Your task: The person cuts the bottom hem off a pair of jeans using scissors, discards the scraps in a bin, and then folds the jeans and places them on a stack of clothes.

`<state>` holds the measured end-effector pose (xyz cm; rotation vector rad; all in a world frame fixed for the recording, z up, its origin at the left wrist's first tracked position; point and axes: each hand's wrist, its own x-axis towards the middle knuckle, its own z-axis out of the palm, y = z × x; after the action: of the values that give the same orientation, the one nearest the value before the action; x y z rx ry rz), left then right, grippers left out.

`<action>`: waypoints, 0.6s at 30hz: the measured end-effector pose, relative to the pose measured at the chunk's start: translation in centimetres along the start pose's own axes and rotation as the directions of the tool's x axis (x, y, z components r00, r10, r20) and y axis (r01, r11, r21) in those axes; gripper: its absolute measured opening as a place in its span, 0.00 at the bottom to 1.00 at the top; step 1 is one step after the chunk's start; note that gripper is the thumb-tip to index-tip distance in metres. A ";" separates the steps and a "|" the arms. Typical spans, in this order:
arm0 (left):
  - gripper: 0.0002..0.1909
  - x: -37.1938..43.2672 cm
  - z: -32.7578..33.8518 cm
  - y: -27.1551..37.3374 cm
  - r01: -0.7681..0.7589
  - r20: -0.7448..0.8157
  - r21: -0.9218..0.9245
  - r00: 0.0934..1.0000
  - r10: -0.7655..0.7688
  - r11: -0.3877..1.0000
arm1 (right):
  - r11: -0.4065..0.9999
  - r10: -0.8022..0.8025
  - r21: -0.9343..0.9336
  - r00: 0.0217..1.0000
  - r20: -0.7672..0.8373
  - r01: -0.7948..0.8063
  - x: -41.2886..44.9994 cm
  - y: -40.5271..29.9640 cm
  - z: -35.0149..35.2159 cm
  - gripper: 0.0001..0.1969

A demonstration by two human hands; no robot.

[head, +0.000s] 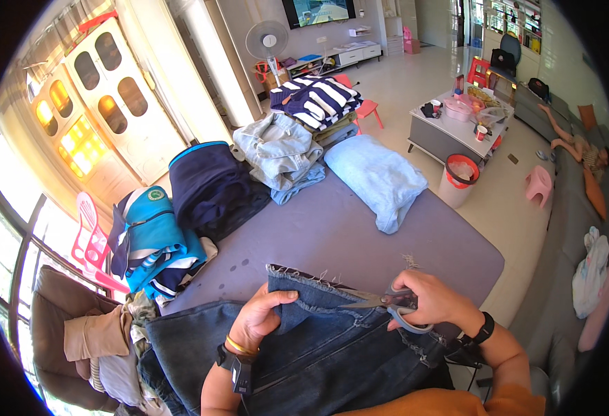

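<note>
Dark blue denim jeans (304, 359) lie across the near side of the table, and one raw, frayed hem is lifted up. My left hand (262, 314) grips that hem, thumb on top of the cloth. In my right hand (431, 299) is a pair of scissors (366, 301) with grey handles. Their blades are spread and point left at the frayed edge. Loose white threads (325, 278) stick up along the hem. A small tuft of cut thread (411, 261) lies on the grey tabletop (294, 236) beyond the scissors.
Folded clothes line the table's far and left sides: a blue-white jacket (151, 223), navy garment (208, 182), denim jacket (278, 145), striped knitwear (317, 101) and light-blue garment (377, 174). Left stands a chair (55, 333) heaped with clothes; right, a bin (457, 182). A person (577, 143) lies on the sofa.
</note>
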<state>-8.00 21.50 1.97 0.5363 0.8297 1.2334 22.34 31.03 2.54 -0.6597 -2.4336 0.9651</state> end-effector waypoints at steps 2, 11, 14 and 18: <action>0.25 -0.1 0.2 0.0 0.005 -0.008 0.012 1.000 -0.005 1.000 | 1.000 -0.018 -0.013 1.000 -0.014 0.018 0.3 -0.1 0.4 0.32; 0.24 0.1 0.2 -0.3 0.048 -0.017 0.044 0.999 -0.047 0.998 | 0.999 -0.032 0.015 0.999 0.003 0.032 1.6 -0.5 1.1 0.32; 0.23 0.1 0.2 -0.3 0.041 -0.015 0.043 0.999 -0.040 0.998 | 0.998 -0.020 0.060 1.000 0.001 0.020 2.2 -0.8 1.5 0.31; 0.23 0.1 0.1 -0.3 0.035 -0.019 0.056 0.999 -0.034 0.998 | 0.996 -0.016 0.087 1.000 0.003 0.016 2.2 -0.5 1.6 0.31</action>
<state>-7.72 21.52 1.81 0.5547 0.8881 1.1872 19.54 31.13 2.35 -0.6078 -2.3816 1.0603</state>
